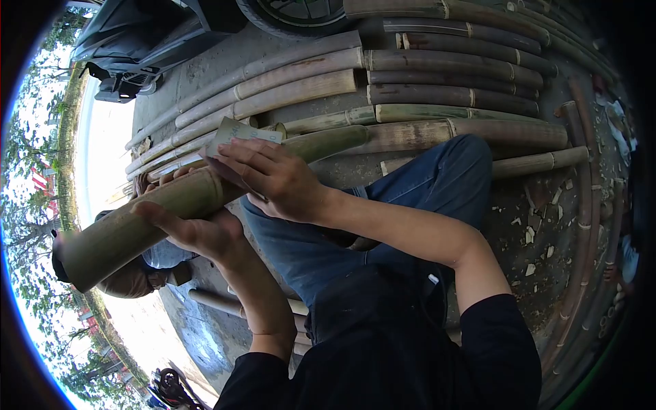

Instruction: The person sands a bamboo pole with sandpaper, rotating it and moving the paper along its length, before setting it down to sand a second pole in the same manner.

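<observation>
A thick green bamboo pole (130,236) slants across my lap, its near-left end cut open and its other part reaching past my right hand. My left hand (205,232) is wrapped around the pole from below, thumb along the near side and fingertips on the far side. Pressed on top of the pole, my right hand (277,181) grips a sheet of sandpaper (240,131) bent over the bamboo. Printed marks show on the sheet's pale back. The sandpaper's face against the bamboo is hidden.
Several cut bamboo poles (410,135) lie in rows on the concrete ahead. A motorbike wheel (301,15) stands behind them. Wood chips (529,236) litter the ground at right, beside long dark poles (584,225). Part of another person, with a brown shoe (126,283), appears beyond the pole at left.
</observation>
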Motion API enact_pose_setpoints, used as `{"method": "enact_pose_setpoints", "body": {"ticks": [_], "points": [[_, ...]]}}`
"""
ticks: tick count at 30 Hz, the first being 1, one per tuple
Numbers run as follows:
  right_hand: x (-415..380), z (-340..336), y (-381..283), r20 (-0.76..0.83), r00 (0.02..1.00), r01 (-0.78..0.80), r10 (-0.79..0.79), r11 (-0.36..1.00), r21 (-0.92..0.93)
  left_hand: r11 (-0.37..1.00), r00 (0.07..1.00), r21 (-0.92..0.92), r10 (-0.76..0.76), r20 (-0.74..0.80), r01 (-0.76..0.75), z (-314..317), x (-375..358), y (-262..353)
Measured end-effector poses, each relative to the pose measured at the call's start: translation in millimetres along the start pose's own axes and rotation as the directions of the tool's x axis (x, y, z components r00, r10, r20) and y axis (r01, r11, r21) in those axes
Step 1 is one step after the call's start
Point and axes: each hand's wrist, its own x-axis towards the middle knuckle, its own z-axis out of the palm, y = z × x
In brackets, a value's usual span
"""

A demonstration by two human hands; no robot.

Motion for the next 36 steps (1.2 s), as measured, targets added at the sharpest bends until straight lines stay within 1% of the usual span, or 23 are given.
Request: {"method": "enact_pose_setpoints", "body": {"ticks": [2,4,6,8,9,10,12,16,18,20,22,23,25,26,27,28,29,30,31,32,33,35,36], "points": [[-16.8,-10.9,14.6,0.035,0.995,-0.088,0.091,0.993,-0.078,1.000,0.999,-0.021,0.024,0.026,-0.024,3.5,0.9,-2.0],[-42.3,-20.2,33.5,0.043,0.992,-0.108,0.116,0.983,-0.151,0.997,0.997,-0.007,0.080,0.000,-0.080,6.0,0.7,-5.8],[-68.8,-29.9,52.1,0.084,0.983,-0.141,0.160,0.969,-0.205,0.998,0.998,-0.010,0.065,-0.002,-0.065,-0.3,6.1,-8.1],[-96.4,-38.4,67.3,0.130,0.946,-0.258,0.296,0.934,-0.249,0.999,0.999,-0.012,0.048,-0.005,-0.048,-7.5,13.4,-11.6],[-109.6,-43.4,77.6,0.151,0.927,-0.292,0.344,0.913,-0.285,0.999,0.998,-0.008,0.050,-0.045,-0.050,-10.2,17.3,-14.1],[-122.0,-47.9,89.2,0.150,0.926,-0.295,0.346,0.912,-0.285,0.999,0.995,-0.003,0.052,-0.084,-0.052,-12.1,20.3,-15.9],[-143.3,-56.7,114.3,0.181,0.854,-0.394,0.488,0.833,-0.387,0.999,0.994,0.007,0.045,-0.100,-0.044,-13.6,25.1,-18.2],[-170.3,-67.6,153.8,0.183,0.819,-0.421,0.544,0.786,-0.453,0.999,0.990,0.038,0.038,-0.132,-0.033,-13.0,30.2,-20.3],[-177.7,-66.7,166.5,0.150,0.759,-0.488,0.633,0.706,-0.512,0.997,0.989,0.067,0.035,-0.141,-0.026,-13.7,32.0,-20.5],[-179.8,-65.6,173.5,0.112,0.778,-0.486,0.618,0.705,-0.516,0.996,0.989,0.091,0.036,-0.145,-0.023,-16.2,35.8,-20.3],[-179.4,-65.3,175.3,0.101,0.754,-0.513,0.649,0.678,-0.527,0.995,0.996,0.097,-0.011,-0.094,0.020,-23.7,39.0,-20.1],[-179.5,-65.9,176.6,0.097,0.758,-0.512,0.646,0.680,-0.525,0.996,0.996,0.093,-0.006,-0.091,0.015,-28.6,38.2,-20.2],[-179.3,-69.4,180.8,0.149,0.768,-0.492,0.623,0.723,-0.485,1.000,0.997,-0.005,-0.030,0.068,0.031,-42.0,34.7,-20.3],[-178.1,-72.0,184.5,0.147,0.773,-0.487,0.617,0.725,-0.486,1.000,0.997,-0.011,-0.025,0.069,0.026,-55.1,40.3,-18.9],[-177.2,-75.0,188.1,0.186,0.744,-0.514,0.642,0.728,-0.455,0.993,0.931,-0.110,-0.004,0.365,0.047,-69.5,52.0,-14.3],[-177.7,-78.1,190.7,0.228,0.711,-0.543,0.665,0.725,-0.424,0.976,0.780,-0.194,0.046,0.624,0.098,-82.0,60.2,-14.0],[-179.8,-80.7,196.9,0.228,0.711,-0.541,0.665,0.725,-0.427,0.966,0.766,-0.256,0.144,0.627,0.028,-75.3,61.1,-4.4],[-180.2,-82.3,204.7,0.272,0.709,-0.534,0.650,0.748,-0.395,0.966,0.768,-0.258,0.145,0.624,0.027,-77.4,67.0,-0.6],[-182.4,-81.6,209.3,0.319,0.707,-0.528,0.632,0.770,-0.358,0.933,0.728,-0.348,0.174,0.663,0.094,-83.5,77.1,4.5],[-180.1,-80.7,206.9,0.325,0.708,-0.523,0.627,0.775,-0.355,0.888,0.686,-0.430,0.211,0.696,0.163,-80.1,80.6,12.9],[-176.1,-79.5,205.8,0.329,0.691,-0.552,0.643,0.764,-0.335,0.876,0.775,-0.458,0.183,0.605,0.151,-71.5,70.5,10.8],[-176.3,-72.2,206.2,0.331,0.677,-0.579,0.657,0.753,-0.312,0.886,0.785,-0.447,0.187,0.591,0.125,-71.5,68.3,13.2],[-181.0,-66.5,207.6,0.269,0.731,-0.550,0.627,0.775,-0.313,0.895,0.794,-0.433,0.183,0.579,0.109,-70.4,68.3,13.3]]}}
